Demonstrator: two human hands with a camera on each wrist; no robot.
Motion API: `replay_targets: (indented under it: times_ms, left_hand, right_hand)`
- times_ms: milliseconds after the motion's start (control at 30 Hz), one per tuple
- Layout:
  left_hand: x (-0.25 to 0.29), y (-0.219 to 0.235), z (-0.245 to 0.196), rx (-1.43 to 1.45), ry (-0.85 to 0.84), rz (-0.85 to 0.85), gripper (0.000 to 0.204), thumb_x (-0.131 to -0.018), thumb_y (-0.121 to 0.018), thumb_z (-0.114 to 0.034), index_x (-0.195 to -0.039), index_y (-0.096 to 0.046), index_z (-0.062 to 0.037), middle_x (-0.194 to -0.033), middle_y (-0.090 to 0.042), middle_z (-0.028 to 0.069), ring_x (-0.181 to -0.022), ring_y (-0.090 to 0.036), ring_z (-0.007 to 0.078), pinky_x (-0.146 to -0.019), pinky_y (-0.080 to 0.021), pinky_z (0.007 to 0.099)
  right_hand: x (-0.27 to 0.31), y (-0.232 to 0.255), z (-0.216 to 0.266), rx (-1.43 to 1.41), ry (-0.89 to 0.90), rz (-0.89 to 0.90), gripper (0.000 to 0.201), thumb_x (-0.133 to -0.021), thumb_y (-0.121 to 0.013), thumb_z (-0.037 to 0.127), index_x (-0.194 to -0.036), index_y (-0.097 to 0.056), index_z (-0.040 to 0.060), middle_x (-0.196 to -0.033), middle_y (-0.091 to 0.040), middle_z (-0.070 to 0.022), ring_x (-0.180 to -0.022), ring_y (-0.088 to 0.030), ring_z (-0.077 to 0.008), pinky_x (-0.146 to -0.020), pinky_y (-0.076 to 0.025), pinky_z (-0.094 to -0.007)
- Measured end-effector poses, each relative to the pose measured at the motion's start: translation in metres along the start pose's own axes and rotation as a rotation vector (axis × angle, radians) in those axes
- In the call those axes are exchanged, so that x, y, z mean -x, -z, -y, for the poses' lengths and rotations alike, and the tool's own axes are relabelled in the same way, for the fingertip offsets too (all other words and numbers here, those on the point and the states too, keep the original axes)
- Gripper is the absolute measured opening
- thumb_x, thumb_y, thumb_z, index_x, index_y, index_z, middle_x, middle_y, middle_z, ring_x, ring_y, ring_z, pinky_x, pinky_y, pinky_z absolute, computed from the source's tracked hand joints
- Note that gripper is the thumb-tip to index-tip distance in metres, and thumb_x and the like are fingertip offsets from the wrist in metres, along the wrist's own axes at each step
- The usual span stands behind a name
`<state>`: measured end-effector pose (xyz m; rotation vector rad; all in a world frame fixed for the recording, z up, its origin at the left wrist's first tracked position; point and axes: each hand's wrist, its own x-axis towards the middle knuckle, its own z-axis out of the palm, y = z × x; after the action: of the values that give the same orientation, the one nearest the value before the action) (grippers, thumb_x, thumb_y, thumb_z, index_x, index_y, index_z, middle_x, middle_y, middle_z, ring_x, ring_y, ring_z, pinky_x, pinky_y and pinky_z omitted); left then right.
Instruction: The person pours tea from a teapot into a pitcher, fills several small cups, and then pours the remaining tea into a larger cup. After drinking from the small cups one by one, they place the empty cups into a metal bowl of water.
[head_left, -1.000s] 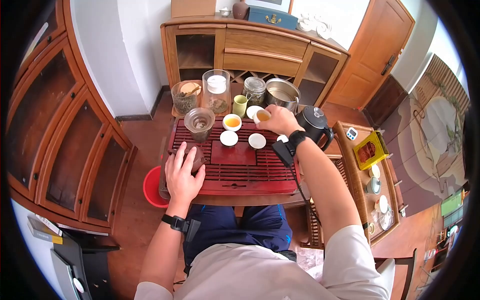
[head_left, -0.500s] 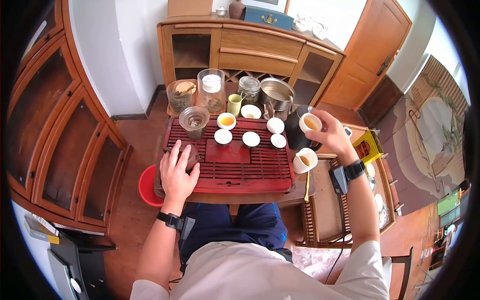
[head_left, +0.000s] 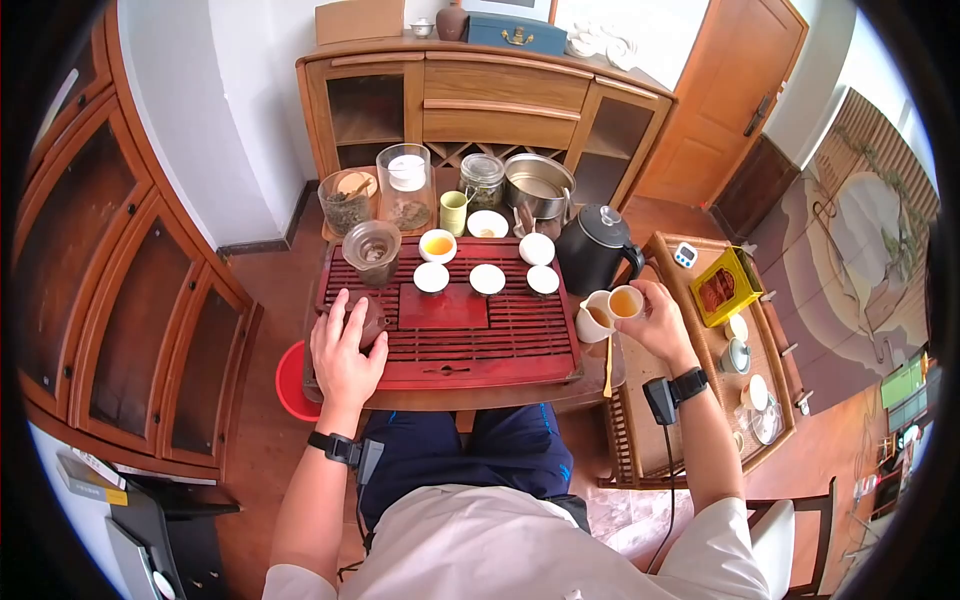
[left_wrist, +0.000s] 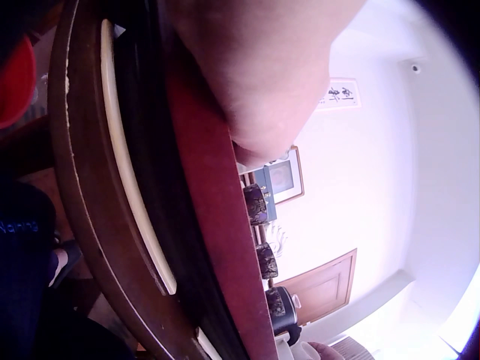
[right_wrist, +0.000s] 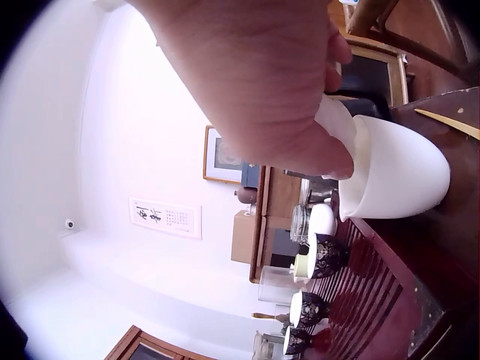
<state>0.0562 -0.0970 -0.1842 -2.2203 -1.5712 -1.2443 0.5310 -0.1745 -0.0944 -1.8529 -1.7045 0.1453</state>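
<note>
My right hand (head_left: 660, 325) pinches a small white cup (head_left: 626, 302) of amber tea by its rim, out past the tray's right edge. The cup is tilted and overlaps the rim of a white pitcher (head_left: 592, 318), which has tea inside; the pitcher's spouted side (right_wrist: 405, 172) fills much of the right wrist view. On the left of the slatted red tea tray (head_left: 440, 374), my left hand (head_left: 345, 350) rests with spread fingers on a dark brown teapot (head_left: 374, 322), partly hidden beneath it. The left wrist view shows only part of that hand (left_wrist: 259, 75).
White-lined cups stand on the tray, one holding tea (head_left: 437, 245). A glass strainer (head_left: 372, 252) is at its back left. A black kettle (head_left: 598, 245) rises behind the pitcher, with a thin yellow stick (head_left: 608, 370) in front. Glass jars (head_left: 482, 180) and a metal pot (head_left: 538, 186) line the back.
My right hand has carried the cup from the tray's back right outward past the kettle, then down to the pitcher's rim. My left hand has stayed on the teapot.
</note>
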Motion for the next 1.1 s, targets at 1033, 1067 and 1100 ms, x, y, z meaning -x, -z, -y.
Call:
replay_targets:
  times_ms: [1033, 1067, 1100]
  left_hand:
    - [-0.003, 0.004, -0.003, -0.012, 0.013, 0.02, 0.06, -0.082, -0.083, -0.02, -0.139, -0.066, -0.0086, -0.155, -0.055, 0.0152, -0.132, -0.057, 0.0415, -0.111, -0.046, 0.0525]
    - [-0.003, 0.002, -0.002, -0.009, 0.002, 0.004, 0.061, -0.081, -0.083, -0.021, -0.139, -0.067, -0.0104, -0.155, -0.055, 0.0136, -0.127, -0.058, 0.0418, -0.11, -0.046, 0.0537]
    - [-0.001, 0.001, -0.002, -0.006, -0.008, -0.011, 0.062, -0.08, -0.084, -0.022, -0.138, -0.067, -0.0123, -0.155, -0.055, 0.012, -0.123, -0.058, 0.0421, -0.109, -0.046, 0.0549]
  right_hand:
    - [-0.01, 0.01, 0.029, 0.811, 0.884, 0.025, 0.045, -0.09, -0.064, 0.016, -0.135, -0.066, 0.0117, -0.124, -0.059, -0.0091, -0.121, -0.059, -0.028, -0.103, -0.048, -0.0424]
    - [-0.01, 0.009, 0.027, 0.811, 0.887, 0.025, 0.045, -0.09, -0.064, 0.016, -0.135, -0.066, 0.0117, -0.124, -0.059, -0.0091, -0.121, -0.059, -0.028, -0.103, -0.048, -0.0424]
    - [-0.01, 0.008, 0.027, 0.793, 0.866, -0.002, 0.045, -0.09, -0.064, 0.016, -0.134, -0.066, 0.0118, -0.125, -0.059, -0.0089, -0.121, -0.058, -0.0278, -0.104, -0.048, -0.0422]
